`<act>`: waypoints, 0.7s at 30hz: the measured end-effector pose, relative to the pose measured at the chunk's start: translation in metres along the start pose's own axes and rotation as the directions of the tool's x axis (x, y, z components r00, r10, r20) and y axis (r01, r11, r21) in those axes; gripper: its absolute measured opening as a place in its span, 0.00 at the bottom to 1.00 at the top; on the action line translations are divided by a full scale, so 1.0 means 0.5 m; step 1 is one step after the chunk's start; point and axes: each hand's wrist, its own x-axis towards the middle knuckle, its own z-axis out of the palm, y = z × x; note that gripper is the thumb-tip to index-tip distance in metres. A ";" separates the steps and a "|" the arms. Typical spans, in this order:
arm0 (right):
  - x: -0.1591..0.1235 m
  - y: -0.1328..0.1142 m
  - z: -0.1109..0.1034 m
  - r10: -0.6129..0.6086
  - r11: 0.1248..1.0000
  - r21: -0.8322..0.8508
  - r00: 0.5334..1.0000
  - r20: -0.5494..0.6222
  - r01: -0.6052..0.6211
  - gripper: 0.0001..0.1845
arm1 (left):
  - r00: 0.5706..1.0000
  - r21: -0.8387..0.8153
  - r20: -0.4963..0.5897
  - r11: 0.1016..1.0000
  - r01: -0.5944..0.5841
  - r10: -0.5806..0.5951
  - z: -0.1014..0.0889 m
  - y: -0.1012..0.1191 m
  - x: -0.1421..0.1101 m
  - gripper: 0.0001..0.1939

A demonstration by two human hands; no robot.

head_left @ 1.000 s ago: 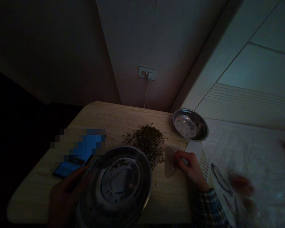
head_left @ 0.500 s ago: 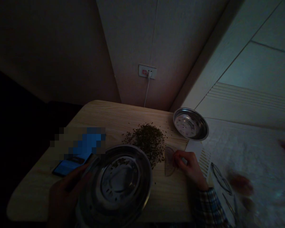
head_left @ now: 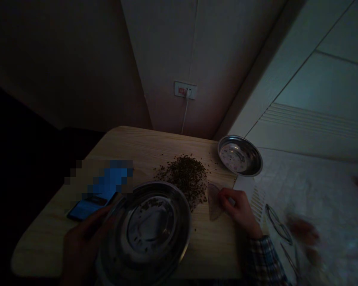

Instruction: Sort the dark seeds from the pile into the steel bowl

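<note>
My left hand grips the rim of a shiny metal bowl, tilted toward me over the front of the table. A few small dark grains lie inside that bowl. Behind it a loose pile of small dark grains is spread on the wood. To the right of the pile, my right hand pinches a clear plastic protractor by its edge, held close to the tabletop. A second metal bowl, with some specks in it, stands at the table's back right corner.
On the table's left lies a phone with a lit, partly blurred screen. A white comb-like piece and a pair of glasses lie right of my forearm. A plugged-in cable hangs from the wall socket.
Almost nothing differs. The bowl in my left hand and the protractor in my right hand have shifted only very slightly.
</note>
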 end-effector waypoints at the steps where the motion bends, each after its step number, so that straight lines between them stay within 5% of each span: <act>1: -0.001 0.001 -0.001 0.003 1.000 -0.001 1.000 -0.005 -0.003 0.12 | 1.000 0.003 -0.002 1.000 -0.005 0.005 -0.001 -0.002 0.000 0.29; 21: 0.000 0.004 -0.010 0.031 0.994 -0.097 0.992 -0.119 -0.043 0.11 | 0.998 -0.039 -0.050 0.999 0.033 -0.035 0.003 0.004 0.001 0.29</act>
